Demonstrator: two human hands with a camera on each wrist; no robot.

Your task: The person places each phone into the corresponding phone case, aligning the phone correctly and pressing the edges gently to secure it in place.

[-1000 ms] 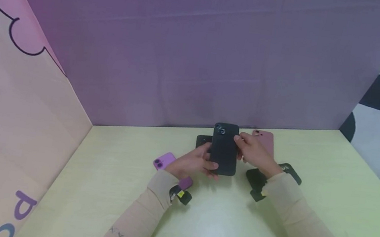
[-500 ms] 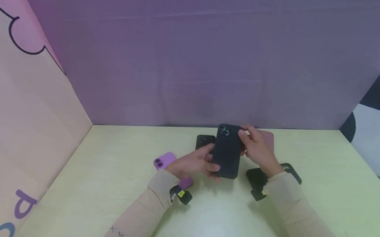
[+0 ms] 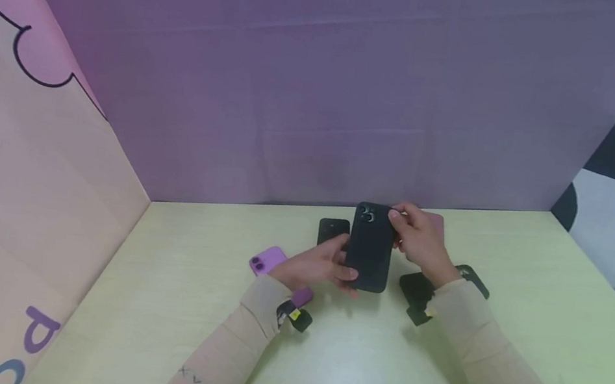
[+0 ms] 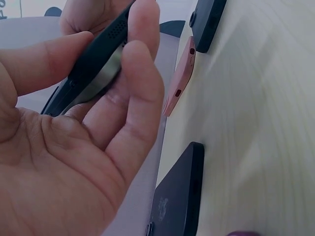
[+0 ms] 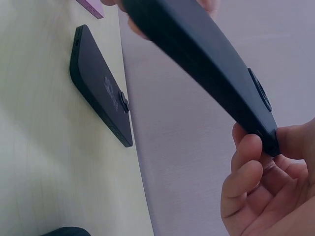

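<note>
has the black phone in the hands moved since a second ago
Yes. The black rectangular phone has drifted slightly right, judged against the black phone lying flat on the table, and now covers more of the pink case.

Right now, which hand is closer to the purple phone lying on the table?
Left. The left hand sits just beside the purple phone; the right hand is farther off, beyond the black phone both hands hold.

Pink phone case (image 3: 436, 226) mostly hidden behind right hand (image 3: 424, 244), purple phone (image 3: 268, 260) half under left hand (image 3: 317, 264), held black phone (image 5: 206, 64) cut by top edge in the right wrist view.
</note>
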